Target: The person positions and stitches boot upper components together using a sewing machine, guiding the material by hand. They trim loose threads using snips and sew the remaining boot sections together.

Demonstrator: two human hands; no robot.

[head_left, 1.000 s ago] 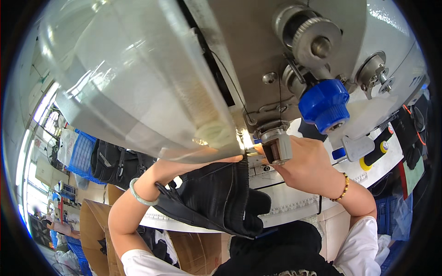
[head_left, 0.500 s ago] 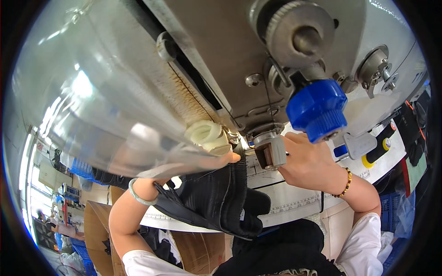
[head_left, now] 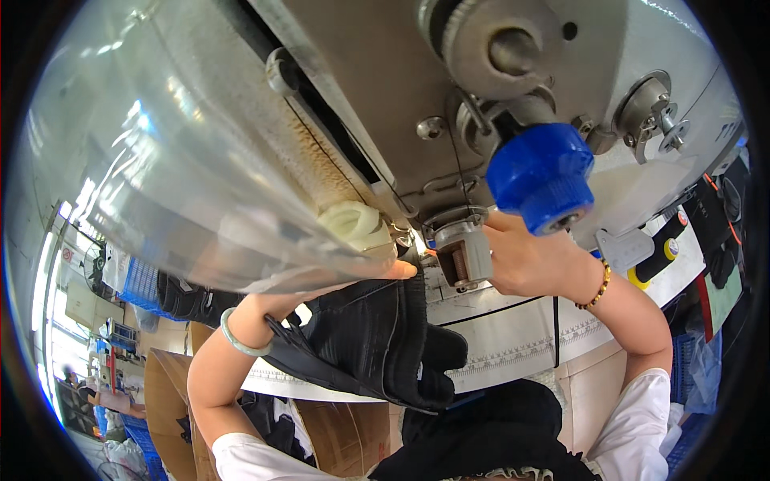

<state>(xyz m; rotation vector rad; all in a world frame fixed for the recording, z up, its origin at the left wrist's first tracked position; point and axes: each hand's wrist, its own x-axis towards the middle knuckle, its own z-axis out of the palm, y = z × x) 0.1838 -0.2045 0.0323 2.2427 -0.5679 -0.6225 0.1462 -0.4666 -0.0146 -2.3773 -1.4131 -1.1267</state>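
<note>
My left hand [head_left: 393, 271] is at the sewing machine, mostly behind a clear curved shield [head_left: 192, 240]. One fingertip shows, pressed on a black padded fabric piece [head_left: 353, 333] that runs up toward the needle area and hangs over the near edge of the white table. The hand appears to grip it; its other fingers are hidden. Right of the needle area is my right hand [head_left: 537, 260], curled, its fingertips partly covered by a grey metal part [head_left: 465, 256] and the blue knob [head_left: 541, 180]. What it holds, if anything, I cannot make out.
The machine's metal head [head_left: 361, 96] fills the upper view close above my hands. A white table [head_left: 513, 345] with a ruler scale lies below. Black-and-yellow cylinders [head_left: 662, 256] lie at the right. A cardboard box [head_left: 172, 401] stands lower left, blue crates [head_left: 682, 361] at the right.
My right hand has shifted slightly up, its fingers now further behind the blue knob. My left hand stays on the black fabric. The whole view has moved slightly.
</note>
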